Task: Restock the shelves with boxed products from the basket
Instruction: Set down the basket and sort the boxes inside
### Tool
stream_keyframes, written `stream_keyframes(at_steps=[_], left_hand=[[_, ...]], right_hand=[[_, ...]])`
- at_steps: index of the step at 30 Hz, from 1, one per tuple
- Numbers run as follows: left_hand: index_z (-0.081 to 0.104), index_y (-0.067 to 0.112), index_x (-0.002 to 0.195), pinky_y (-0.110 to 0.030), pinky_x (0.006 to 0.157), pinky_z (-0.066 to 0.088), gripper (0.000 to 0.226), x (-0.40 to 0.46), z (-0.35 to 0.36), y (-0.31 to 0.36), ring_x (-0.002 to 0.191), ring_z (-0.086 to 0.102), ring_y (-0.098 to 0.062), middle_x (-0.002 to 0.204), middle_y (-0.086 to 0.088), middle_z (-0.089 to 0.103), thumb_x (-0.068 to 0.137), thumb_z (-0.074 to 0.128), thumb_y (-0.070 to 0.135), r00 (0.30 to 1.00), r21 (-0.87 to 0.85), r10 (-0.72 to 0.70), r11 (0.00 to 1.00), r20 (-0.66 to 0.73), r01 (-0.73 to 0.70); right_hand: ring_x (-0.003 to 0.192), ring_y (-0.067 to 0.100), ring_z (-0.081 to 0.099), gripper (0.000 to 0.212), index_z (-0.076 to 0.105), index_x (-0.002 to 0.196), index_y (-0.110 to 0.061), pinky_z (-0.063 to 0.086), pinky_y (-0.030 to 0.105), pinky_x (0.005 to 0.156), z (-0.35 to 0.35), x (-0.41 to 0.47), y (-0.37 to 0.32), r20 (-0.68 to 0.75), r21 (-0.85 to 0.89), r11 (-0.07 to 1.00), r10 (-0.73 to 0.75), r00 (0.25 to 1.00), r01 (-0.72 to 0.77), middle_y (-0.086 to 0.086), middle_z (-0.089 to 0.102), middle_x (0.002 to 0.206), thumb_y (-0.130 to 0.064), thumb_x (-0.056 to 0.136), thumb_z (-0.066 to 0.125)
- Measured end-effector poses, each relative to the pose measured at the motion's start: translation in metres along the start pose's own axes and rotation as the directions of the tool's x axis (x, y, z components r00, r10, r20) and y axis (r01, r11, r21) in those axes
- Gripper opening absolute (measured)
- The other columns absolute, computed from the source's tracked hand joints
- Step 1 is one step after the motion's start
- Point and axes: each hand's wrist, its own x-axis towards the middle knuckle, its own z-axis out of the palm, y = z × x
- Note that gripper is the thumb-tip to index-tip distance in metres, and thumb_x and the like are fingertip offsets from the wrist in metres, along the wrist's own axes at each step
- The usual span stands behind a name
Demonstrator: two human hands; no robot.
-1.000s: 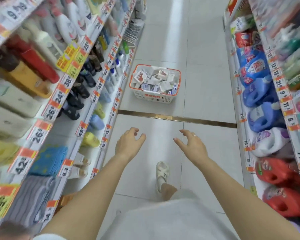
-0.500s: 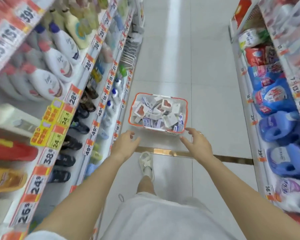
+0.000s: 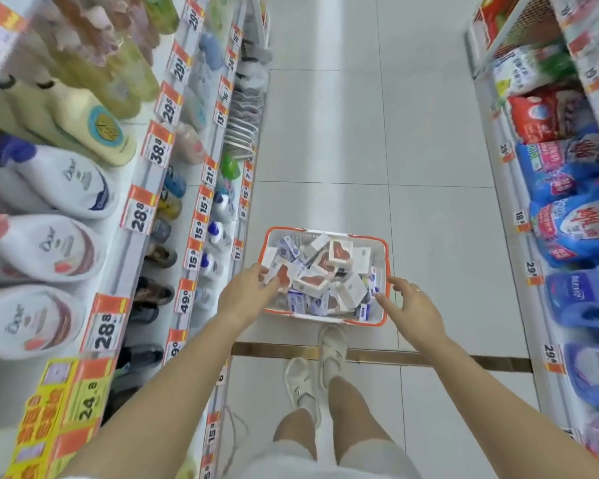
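A white plastic basket with an orange rim (image 3: 384, 267) stands on the tiled aisle floor just ahead of my feet. It is heaped with several small boxes (image 3: 325, 274), white with red hearts and blue-and-white ones. My left hand (image 3: 248, 295) reaches over the basket's left rim, fingers spread and touching a white box with a red heart (image 3: 284, 274); no grip is visible. My right hand (image 3: 412, 305) hovers at the right rim, fingers apart, holding nothing.
Shelves line both sides of the aisle. On the left are body-wash bottles (image 3: 59, 247), smaller bottles and price tags (image 3: 108, 326). On the right are blue detergent jugs (image 3: 578, 299) and bags. My white shoes (image 3: 331, 350) stand on a brass floor strip behind the basket.
I have walked forward up to the basket. Both hands have moved from short of it to its rims, the left now over the boxes.
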Motion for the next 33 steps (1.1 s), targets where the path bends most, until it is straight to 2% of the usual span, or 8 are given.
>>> stream_keyframes(at_steps=[7,18,21,23,26,28,30,33], left_hand=[[0.05,0.019,0.13,-0.032,0.087,0.044,0.044,0.112,0.051,-0.028,0.107,0.057,-0.02,0.125,-0.002,0.058,0.094,0.046,0.046,0.993,-0.014,-0.116,0.993,0.025,0.117],[0.044,0.017,0.135,-0.033,0.085,0.042,0.05,0.276,0.178,-0.139,0.114,0.055,-0.027,0.132,-0.007,0.055,0.093,0.049,0.044,0.963,0.025,-0.252,0.968,0.095,0.25],[0.044,0.012,0.134,-0.031,0.081,0.04,0.048,0.319,0.204,-0.165,0.113,0.054,-0.03,0.13,-0.01,0.055,0.092,0.052,0.036,0.961,-0.066,-0.272,0.959,0.052,0.275],[0.034,0.01,0.142,-0.036,0.092,0.039,0.058,0.344,0.22,-0.183,0.124,0.047,-0.032,0.141,-0.013,0.046,0.092,0.052,0.032,0.94,-0.166,-0.339,0.926,0.039,0.34],[0.014,0.011,0.151,-0.041,0.103,0.033,0.076,0.363,0.247,-0.206,0.135,0.035,-0.035,0.152,-0.014,0.03,0.092,0.054,0.035,0.873,-0.343,-0.483,0.81,0.072,0.476],[0.01,0.011,0.151,-0.037,0.1,0.033,0.077,0.365,0.263,-0.214,0.135,0.035,-0.033,0.15,-0.011,0.034,0.093,0.052,0.038,0.84,-0.436,-0.529,0.732,0.121,0.524],[0.009,0.013,0.151,-0.036,0.096,0.033,0.077,0.362,0.271,-0.213,0.132,0.039,-0.034,0.14,-0.005,0.041,0.093,0.052,0.04,0.828,-0.494,-0.545,0.689,0.128,0.53],[0.003,0.02,0.152,-0.045,0.107,0.029,0.087,0.353,0.273,-0.21,0.137,0.032,-0.035,0.153,-0.011,0.03,0.088,0.057,0.041,0.837,-0.546,-0.544,0.684,0.059,0.484]], right_hand=[[0.116,0.023,0.053,0.052,0.047,0.135,-0.025,0.044,0.036,0.088,0.058,0.103,0.053,0.121,-0.027,0.991,0.132,0.984,-0.13,0.004,0.057,0.128,-0.052,0.091,0.052],[0.115,0.031,0.054,0.063,0.042,0.138,-0.016,0.045,0.041,0.088,0.2,0.223,0.163,0.107,0.031,0.938,0.34,0.934,-0.345,0.013,0.055,0.131,-0.05,0.088,0.058],[0.123,0.034,0.049,0.068,0.036,0.144,-0.016,0.042,0.044,0.093,0.24,0.258,0.185,0.04,0.09,0.93,0.355,0.934,-0.357,0.016,0.047,0.139,-0.045,0.088,0.061],[0.131,0.032,0.04,0.072,0.03,0.147,-0.016,0.041,0.047,0.098,0.266,0.277,0.199,-0.005,0.096,0.933,0.348,0.938,-0.346,0.016,0.041,0.144,-0.042,0.087,0.062],[0.136,0.038,0.033,0.082,0.018,0.15,-0.015,0.037,0.05,0.102,0.294,0.29,0.217,-0.05,0.053,0.924,0.381,0.923,-0.379,0.014,0.024,0.155,-0.041,0.087,0.063],[0.133,0.045,0.032,0.085,0.016,0.151,-0.015,0.036,0.051,0.103,0.305,0.291,0.221,-0.111,0.014,0.914,0.404,0.908,-0.405,0.015,0.018,0.157,-0.042,0.086,0.064],[0.134,0.047,0.03,0.089,0.012,0.152,-0.019,0.036,0.053,0.103,0.309,0.289,0.22,-0.152,0.05,0.9,0.436,0.887,-0.434,0.014,0.012,0.158,-0.043,0.085,0.065],[0.134,0.045,0.033,0.093,0.008,0.153,-0.023,0.037,0.051,0.103,0.308,0.284,0.214,-0.131,0.111,0.871,0.49,0.862,-0.479,0.013,0.004,0.16,-0.049,0.084,0.064]])
